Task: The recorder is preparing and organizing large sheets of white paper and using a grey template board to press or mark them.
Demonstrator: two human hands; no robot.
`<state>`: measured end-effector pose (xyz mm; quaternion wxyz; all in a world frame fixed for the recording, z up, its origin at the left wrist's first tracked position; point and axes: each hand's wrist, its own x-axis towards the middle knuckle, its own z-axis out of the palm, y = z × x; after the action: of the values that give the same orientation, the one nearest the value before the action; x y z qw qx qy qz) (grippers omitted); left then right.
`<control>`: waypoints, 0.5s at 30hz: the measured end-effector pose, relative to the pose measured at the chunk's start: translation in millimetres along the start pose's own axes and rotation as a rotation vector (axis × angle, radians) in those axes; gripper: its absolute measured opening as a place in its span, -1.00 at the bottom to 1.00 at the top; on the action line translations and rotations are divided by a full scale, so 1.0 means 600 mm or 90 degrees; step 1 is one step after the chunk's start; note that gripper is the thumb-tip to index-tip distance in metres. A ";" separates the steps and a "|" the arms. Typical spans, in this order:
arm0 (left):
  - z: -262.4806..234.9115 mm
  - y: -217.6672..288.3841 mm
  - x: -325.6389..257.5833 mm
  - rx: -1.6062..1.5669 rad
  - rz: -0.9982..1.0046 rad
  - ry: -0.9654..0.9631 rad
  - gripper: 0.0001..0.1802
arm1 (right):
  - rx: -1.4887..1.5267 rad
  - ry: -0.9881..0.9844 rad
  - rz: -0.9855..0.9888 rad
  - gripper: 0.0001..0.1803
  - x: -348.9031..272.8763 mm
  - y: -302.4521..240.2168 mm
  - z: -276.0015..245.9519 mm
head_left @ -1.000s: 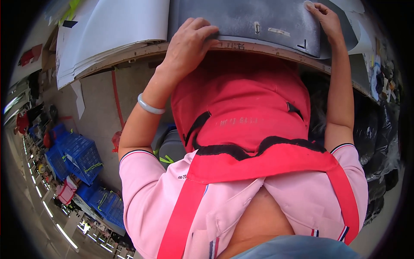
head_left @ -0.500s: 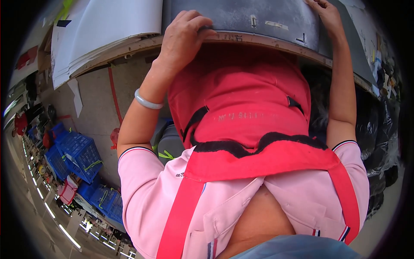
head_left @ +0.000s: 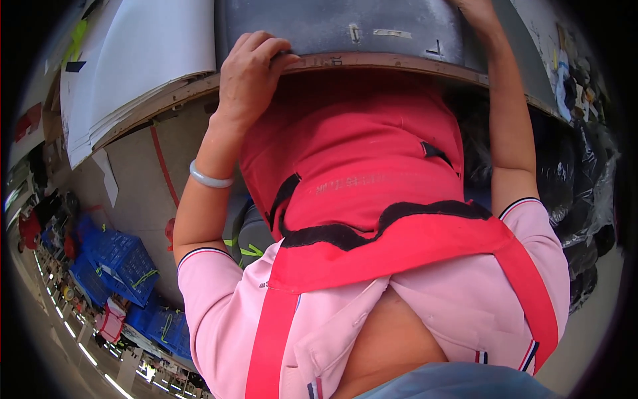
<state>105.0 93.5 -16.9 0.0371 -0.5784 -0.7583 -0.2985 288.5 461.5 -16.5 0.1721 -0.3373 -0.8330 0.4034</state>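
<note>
A dark grey sheet of material [head_left: 332, 30] lies flat on a wooden worktable [head_left: 372, 63] at the top of the view. My left hand [head_left: 249, 66] rests on its near left edge, fingers curled over the sheet at the table's rim. My right hand [head_left: 475, 10] presses on the sheet's right part and is partly cut off by the top of the picture. A pale bangle [head_left: 209, 178] sits on my left wrist. My red apron and pink shirt fill the middle of the view.
A stack of white sheets [head_left: 139, 73] lies on the table left of the grey sheet. Blue plastic crates [head_left: 113, 263] stand on the floor at the lower left. Black plastic bags [head_left: 578, 179] are piled at the right, beside the table.
The view has dipped, so the table and both hands now sit higher in the picture. My left hand has slid a little along the sheet's near edge; both hands stay on the sheet.
</note>
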 end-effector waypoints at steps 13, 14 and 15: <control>0.000 0.002 0.002 -0.003 0.013 -0.011 -0.82 | 0.001 0.022 0.018 -0.74 0.001 0.010 0.004; -0.001 0.004 0.001 0.003 0.017 -0.010 -0.82 | -0.002 0.028 0.025 -0.73 0.000 0.006 0.003; -0.002 0.003 0.000 0.003 0.017 -0.011 -0.82 | -0.002 0.027 0.026 -0.73 -0.001 0.001 0.002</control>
<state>106.2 93.3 -15.5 0.0361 -0.5906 -0.7518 -0.2911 288.3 460.6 -18.0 0.1812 -0.3629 -0.8227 0.3984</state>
